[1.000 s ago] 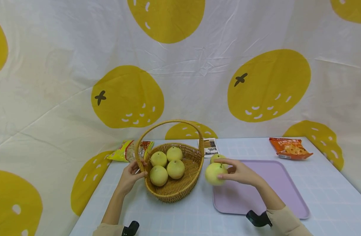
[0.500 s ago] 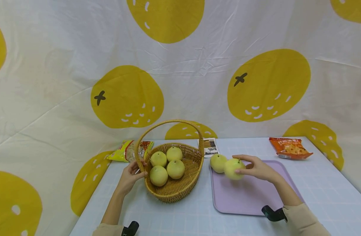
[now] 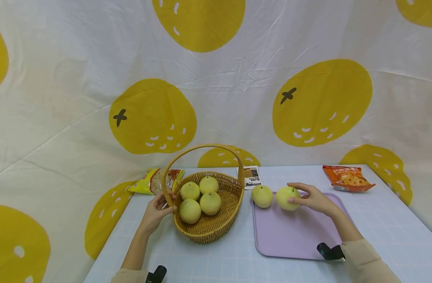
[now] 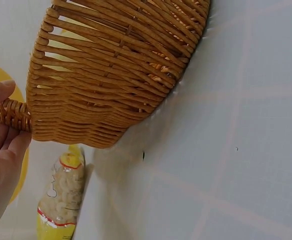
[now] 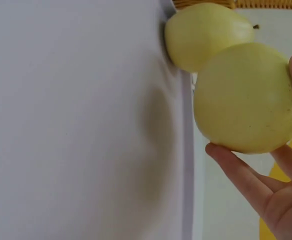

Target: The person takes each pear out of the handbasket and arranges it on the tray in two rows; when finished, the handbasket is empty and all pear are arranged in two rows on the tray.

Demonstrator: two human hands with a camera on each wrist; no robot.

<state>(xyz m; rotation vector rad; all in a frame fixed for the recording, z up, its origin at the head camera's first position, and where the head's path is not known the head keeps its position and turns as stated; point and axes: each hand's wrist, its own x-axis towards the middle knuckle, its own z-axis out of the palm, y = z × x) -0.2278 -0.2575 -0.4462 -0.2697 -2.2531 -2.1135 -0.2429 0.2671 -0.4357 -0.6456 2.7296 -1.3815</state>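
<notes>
In the head view my left hand (image 3: 156, 212) grips the base of the arched handle on a wicker basket (image 3: 209, 236). Fingers and thumb wrap round that handle in the left wrist view. Several round pale yellow-green pears (image 3: 210, 203) lie in the basket's left and middle. My right hand (image 3: 313, 199) holds another pear (image 3: 286, 198) by its sides, thumb and fingers spread round it. That pear hangs over the far part of a lilac tray (image 3: 297, 239), its shadow on the tray in the right wrist view. One more pear (image 3: 262, 196) sits at the tray's far left corner.
A yellow snack bag (image 3: 154, 181) lies behind the basket's left side. An orange snack packet (image 3: 346, 179) lies at the back right, beyond the tray. A printed packet (image 3: 251, 177) lies flat between them, near the patterned cloth backdrop (image 3: 219, 110).
My right hand has carried its pear rightward and away from me, from beside the basket to over the tray's far part. The left hand and basket have stayed put.
</notes>
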